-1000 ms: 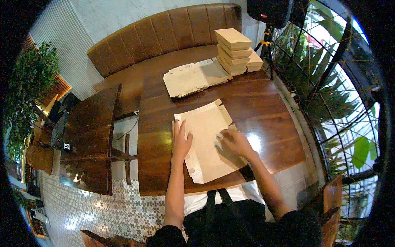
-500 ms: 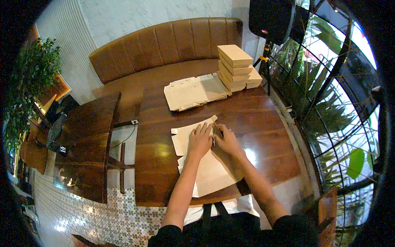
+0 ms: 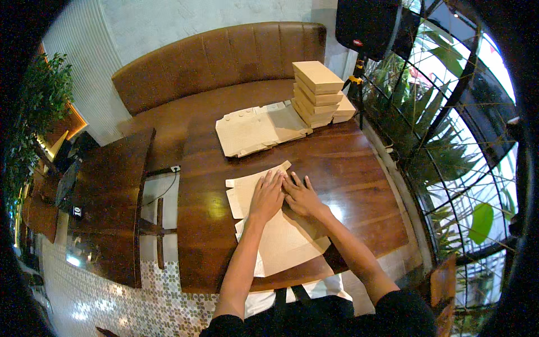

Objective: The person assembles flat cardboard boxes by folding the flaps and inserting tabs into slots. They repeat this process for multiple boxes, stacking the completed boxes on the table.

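A brown cardboard box blank, unfolded, lies on the wooden table right in front of me. My left hand rests flat on its upper part, fingers stretched away from me. Beside it, almost touching, my right hand presses on the blank's right side with its fingers spread. Neither hand grips anything. Small flaps stick out along the blank's left edge and at its far corner. The cardboard under both palms is hidden.
Beyond the blank lies a pile of flat box blanks. Folded boxes stand stacked at the far right. A brown bench runs behind the table; a second table stands left. A black speaker and window grid are at right.
My right hand has gone from curled fingers at the blank's right edge to lying flatter with fingers spread. My left hand still rests on the cardboard. The view has shifted slightly.
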### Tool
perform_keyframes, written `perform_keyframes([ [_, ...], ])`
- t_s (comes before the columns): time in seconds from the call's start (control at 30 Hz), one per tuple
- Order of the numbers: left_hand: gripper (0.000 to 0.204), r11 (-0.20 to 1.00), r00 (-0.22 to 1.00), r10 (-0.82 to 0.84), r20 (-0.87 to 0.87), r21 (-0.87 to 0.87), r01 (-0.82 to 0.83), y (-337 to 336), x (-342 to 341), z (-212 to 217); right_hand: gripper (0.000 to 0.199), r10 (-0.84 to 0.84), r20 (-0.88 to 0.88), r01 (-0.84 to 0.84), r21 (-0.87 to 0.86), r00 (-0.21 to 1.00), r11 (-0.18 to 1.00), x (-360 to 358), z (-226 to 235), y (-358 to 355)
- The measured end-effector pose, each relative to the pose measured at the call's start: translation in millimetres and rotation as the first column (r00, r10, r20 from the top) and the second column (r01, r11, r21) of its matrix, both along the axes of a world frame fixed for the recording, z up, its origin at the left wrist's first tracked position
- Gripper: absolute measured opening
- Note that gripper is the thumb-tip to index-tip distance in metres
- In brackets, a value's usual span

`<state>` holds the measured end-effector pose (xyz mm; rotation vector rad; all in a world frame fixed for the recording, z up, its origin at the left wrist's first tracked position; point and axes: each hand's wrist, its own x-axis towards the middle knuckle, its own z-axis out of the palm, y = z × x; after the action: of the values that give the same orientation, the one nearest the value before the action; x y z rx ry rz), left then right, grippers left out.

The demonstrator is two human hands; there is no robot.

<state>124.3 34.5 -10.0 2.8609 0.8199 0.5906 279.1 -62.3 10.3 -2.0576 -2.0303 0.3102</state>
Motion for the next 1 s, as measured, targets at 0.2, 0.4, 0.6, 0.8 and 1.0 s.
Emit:
perform_keyframes([
  [0.2,0.055,0.996,0.995,0.081,-0.06,-0.022,-0.082,-2.6,6.1,5.1,0.064,-0.132,0.118,0.139,-0.058,0.984,0.989,-19.4,2.5,-23.3],
  [0.4,0.051,0.997,0.996,0.075,0.038,0.012,-0.076,-3.9,7.5,7.3,0.068,-0.134,0.082,0.135,-0.009,0.988,0.991,-11.7,4.5,-18.1],
  [0.6,0.051,0.997,0.993,0.078,0.084,-0.036,-0.075,-2.7,8.2,7.2,0.072,-0.096,0.101,0.097,0.004,0.99,0.995,-6.8,-1.8,-5.6],
  [0.8,0.049,0.995,0.99,0.098,0.104,-0.04,-0.095,-2.1,11.5,7.3,0.082,-0.105,0.081,0.114,-0.11,0.991,0.987,-12.2,2.2,-33.5],
  [1.0,0.047,0.998,0.995,0.052,0.089,-0.029,-0.05,0.3,6.0,7.6,0.102,-0.1,0.098,0.107,-0.068,0.99,0.992,4.4,6.6,-9.1],
])
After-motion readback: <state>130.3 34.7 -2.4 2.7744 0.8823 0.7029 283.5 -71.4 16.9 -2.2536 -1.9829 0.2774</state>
